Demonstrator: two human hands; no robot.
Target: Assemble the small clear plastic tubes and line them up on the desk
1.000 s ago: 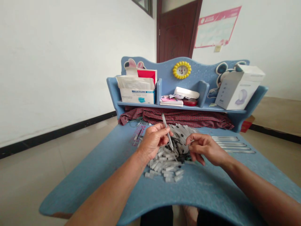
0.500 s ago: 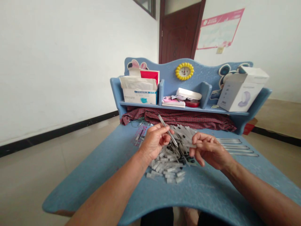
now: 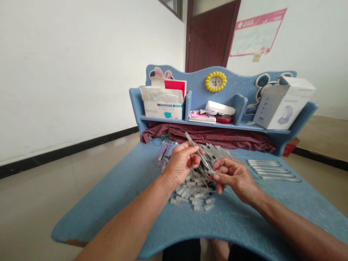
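My left hand is closed around a thin clear pen barrel, which slants from upper left down to the right. My right hand pinches something small at the barrel's lower tip; I cannot make out what it is. Both hands hover over a pile of clear plastic caps and dark small parts on the blue desk. A heap of clear pen barrels lies just behind the hands.
A few pens lie in a row at the right of the desk. A red checked cloth runs under the blue shelf, which carries a mask box, papers, a red tin and a white carton.
My right hand has moved left and met the lower tip of the barrel held in my left hand. The barrel has tilted further to the right.
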